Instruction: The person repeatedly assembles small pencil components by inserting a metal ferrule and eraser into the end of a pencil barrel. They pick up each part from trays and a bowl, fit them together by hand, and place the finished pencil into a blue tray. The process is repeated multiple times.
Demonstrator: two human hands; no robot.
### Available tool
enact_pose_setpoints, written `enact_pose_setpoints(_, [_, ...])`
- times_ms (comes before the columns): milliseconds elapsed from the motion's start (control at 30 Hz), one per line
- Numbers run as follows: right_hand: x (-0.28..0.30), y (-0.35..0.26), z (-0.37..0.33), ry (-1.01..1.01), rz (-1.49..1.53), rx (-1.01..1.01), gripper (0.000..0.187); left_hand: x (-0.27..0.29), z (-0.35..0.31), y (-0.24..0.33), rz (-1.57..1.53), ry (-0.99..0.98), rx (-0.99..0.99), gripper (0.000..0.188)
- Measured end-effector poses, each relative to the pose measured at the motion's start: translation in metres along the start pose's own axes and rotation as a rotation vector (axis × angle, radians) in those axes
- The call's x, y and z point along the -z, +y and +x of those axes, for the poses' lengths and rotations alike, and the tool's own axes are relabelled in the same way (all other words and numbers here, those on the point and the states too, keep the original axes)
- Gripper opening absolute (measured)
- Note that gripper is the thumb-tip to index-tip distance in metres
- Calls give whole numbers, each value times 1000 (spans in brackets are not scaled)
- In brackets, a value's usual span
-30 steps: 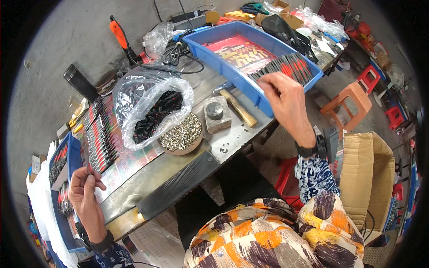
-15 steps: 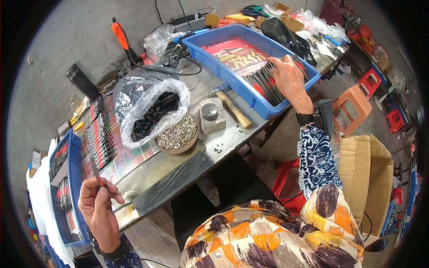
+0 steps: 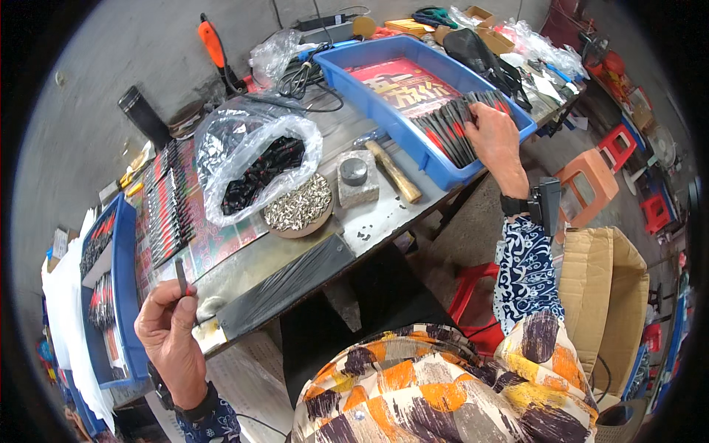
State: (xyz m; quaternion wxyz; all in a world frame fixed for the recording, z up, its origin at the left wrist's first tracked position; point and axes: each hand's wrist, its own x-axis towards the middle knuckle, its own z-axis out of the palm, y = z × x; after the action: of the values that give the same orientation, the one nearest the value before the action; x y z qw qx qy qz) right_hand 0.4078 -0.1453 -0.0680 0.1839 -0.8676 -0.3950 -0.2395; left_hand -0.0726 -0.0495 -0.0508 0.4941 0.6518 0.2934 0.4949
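Observation:
Low at the left, my left hand (image 3: pixel 171 336) pinches a slim dark strip (image 3: pixel 182 276) with a red end between thumb and fingers, and the strip points upward. My right hand (image 3: pixel 496 140) reaches into a blue plastic tray (image 3: pixel 436 176). Its curled fingers grip at a row of slim black-and-red pieces (image 3: pixel 445 133) standing close together; the fingertips are partly hidden. Under that row lies a red printed sheet (image 3: pixel 395 83). Many similar slim pieces (image 3: pixel 168 210) are lined up on the table beyond my left hand.
Mid-table are a clear plastic bag (image 3: pixel 210 173) of black-and-red parts, a round dish of small metal rivets (image 3: pixel 299 207), a stone block (image 3: pixel 357 193) with a metal disc, and a wooden handle (image 3: pixel 394 173). Another blue tray (image 3: pixel 127 295) stands left; a cardboard box (image 3: pixel 587 273) is right.
My left hand has turned, so the strip stands more upright, farther from the lined-up pieces. My right hand stays at the tray's row, whose pieces have shifted slightly. The whole view has moved a little.

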Motion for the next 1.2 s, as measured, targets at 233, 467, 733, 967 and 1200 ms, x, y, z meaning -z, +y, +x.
enact_pose_setpoints(233, [27,-19,-20,180,244,139,21,-19,-11,6,-36,-4,96,13])
enact_pose_setpoints(467, [71,-95,-74,-203,1108,140,11,-33,-21,4,-229,-94,172,10])
enact_pose_setpoints(733, [71,-161,-127,-1033,1521,83,27,-50,-29,-1,-259,-105,220,14])
enact_pose_setpoints(967, [77,-185,-144,-1026,1652,202,49,-53,-34,-5,-342,-152,263,17])
enact_pose_setpoints(1200, [79,-197,-160,-883,1618,279,48,-57,-40,-11,-440,-132,309,15])
